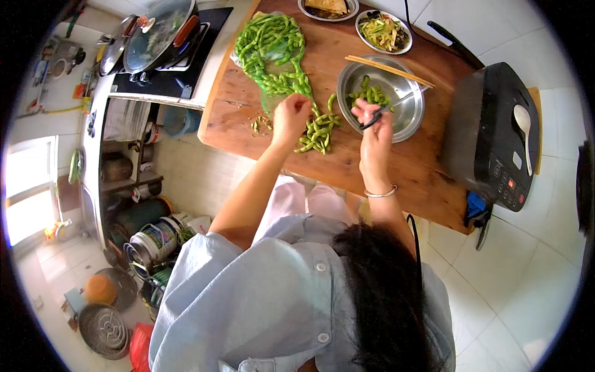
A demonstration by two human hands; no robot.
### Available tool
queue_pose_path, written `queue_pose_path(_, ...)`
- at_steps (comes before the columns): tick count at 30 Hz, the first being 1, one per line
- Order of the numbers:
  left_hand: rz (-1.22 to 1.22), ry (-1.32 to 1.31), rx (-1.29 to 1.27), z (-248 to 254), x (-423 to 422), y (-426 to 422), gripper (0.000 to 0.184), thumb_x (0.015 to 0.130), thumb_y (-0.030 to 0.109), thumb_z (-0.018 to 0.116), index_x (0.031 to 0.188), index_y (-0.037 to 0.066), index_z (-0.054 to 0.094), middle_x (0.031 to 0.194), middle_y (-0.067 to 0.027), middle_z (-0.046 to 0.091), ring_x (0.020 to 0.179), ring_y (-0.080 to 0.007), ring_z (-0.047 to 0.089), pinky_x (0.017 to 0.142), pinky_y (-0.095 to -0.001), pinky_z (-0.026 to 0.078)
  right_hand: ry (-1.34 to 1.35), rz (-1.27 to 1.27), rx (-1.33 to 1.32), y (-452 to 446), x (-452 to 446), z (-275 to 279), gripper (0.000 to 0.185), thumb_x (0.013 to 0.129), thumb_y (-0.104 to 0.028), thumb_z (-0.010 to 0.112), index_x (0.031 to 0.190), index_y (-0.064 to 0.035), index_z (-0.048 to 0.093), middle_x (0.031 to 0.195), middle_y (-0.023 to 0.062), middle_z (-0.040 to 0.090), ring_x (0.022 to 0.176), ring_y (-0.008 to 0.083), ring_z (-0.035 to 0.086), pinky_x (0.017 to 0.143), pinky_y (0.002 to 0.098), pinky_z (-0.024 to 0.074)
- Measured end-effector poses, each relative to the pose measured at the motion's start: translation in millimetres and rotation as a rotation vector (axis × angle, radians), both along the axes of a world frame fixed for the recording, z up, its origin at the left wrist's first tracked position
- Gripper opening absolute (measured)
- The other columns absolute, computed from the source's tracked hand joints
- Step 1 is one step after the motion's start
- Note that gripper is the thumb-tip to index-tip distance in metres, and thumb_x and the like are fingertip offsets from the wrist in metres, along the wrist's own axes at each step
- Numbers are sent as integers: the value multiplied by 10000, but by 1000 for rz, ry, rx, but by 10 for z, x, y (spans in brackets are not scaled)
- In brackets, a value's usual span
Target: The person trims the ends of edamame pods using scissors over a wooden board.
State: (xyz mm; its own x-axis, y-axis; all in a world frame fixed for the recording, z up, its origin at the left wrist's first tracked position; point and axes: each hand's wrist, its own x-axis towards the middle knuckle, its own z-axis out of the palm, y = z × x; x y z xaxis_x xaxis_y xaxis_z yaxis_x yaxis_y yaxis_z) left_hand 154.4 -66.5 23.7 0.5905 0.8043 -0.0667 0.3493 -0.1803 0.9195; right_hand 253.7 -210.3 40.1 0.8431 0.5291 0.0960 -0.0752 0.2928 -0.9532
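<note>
My right hand (375, 127) is closed around scissors (370, 119) with black handles, over the near side of a steel bowl (407, 128). Green soybean pods (372, 93) lie inside that bowl, and a pair of chopsticks (390, 70) rests across its far rim. To the left, my left hand (291, 118) has its fingers drawn together; whatever may be between them is hidden. Just beside it is a loose pile of soybean pods (319, 133) on the wooden table (235, 133). Beyond the left hand, a green net bag (266, 99) spills many more pods.
Small trimmings (261, 126) lie left of my left hand. Two dishes of food, a flatbread bowl (328, 7) and a vegetable plate (384, 31), stand at the back. A black rice cooker (489, 136) with a white spoon (524, 133) is at right; a lidded wok (160, 34) sits on the stove.
</note>
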Motion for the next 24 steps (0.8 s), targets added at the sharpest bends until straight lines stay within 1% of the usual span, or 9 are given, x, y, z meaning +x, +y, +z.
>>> queue_pose_path(2, -24, 220, 234, -192, -202, 88, 106, 748, 146, 631, 814, 63, 636, 768, -119, 626, 732, -308, 612, 671, -368, 497, 24, 92, -50, 26, -164, 20, 167, 940, -198, 503, 1009, -46, 508, 1056, 126, 609, 873, 153, 588, 797, 273, 442)
queue_pose_path(5, -119, 329, 483, -299, -306, 67, 101, 729, 129, 635, 812, 75, 613, 824, -105, 595, 837, -299, 589, 728, -387, 482, 123, 178, -85, 84, -367, -101, 73, 935, -94, 489, 961, -28, 472, 961, 117, 605, 811, 148, 593, 761, 262, 494)
queue_pose_path(6, -128, 357, 464, -308, -303, 67, 109, 719, 121, 634, 814, 84, 596, 867, -99, 564, 905, -302, 558, 771, -392, 467, 128, 206, -107, 94, -416, -138, 61, 936, -86, 484, 959, -32, 468, 970, 117, 605, 802, 147, 591, 758, 265, 491)
queue_pose_path(12, -100, 350, 469, -300, -307, 110, 117, 710, 107, 624, 818, 69, 600, 862, -108, 592, 879, -330, 564, 755, -402, 472, 176, 369, -152, 78, -594, -174, 57, 925, -66, 494, 960, -30, 467, 936, 103, 612, 764, 133, 588, 710, 248, 481)
queue_pose_path(15, -61, 231, 346, -309, -395, 200, 123, 746, 108, 618, 852, 45, 611, 819, -92, 627, 774, -257, 598, 676, -356, 480, 165, 467, -308, 51, -629, -252, 91, 918, -115, 526, 924, -25, 511, 831, 49, 611, 727, 100, 566, 669, 224, 446)
queue_pose_path(17, -51, 84, 15, -251, -492, 274, 124, 797, 110, 600, 887, 25, 610, 795, -68, 637, 710, -170, 582, 607, -295, 457, 173, 501, -483, 48, -671, -254, 130, 915, -152, 542, 898, -24, 535, 781, 26, 602, 710, 86, 552, 651, 227, 433)
queue_pose_path(18, -45, 8, -148, -179, -535, 305, 128, 822, 112, 591, 905, 16, 610, 784, -57, 642, 678, -127, 574, 573, -265, 445, 216, 499, -406, 63, -709, -364, 212, 917, -229, 543, 865, -24, 558, 727, 12, 586, 681, 84, 529, 623, 235, 413)
queue_pose_path(21, 1, -144, -606, 173, -656, 321, 144, 865, 130, 585, 958, 22, 599, 813, 12, 592, 704, -48, 512, 614, -187, 403, 260, 691, -513, 132, -697, -270, 288, 922, -307, 523, 857, -28, 560, 704, 13, 575, 650, 88, 500, 602, 232, 385)
queue_pose_path(24, -37, -201, -693, 215, -768, 398, 138, 874, 130, 571, 973, 36, 595, 798, 22, 583, 693, -36, 503, 594, -169, 384, 237, 824, -433, 241, -739, -168, 391, 910, -409, 507, 801, -40, 573, 675, 13, 562, 629, 92, 475, 593, 228, 362)
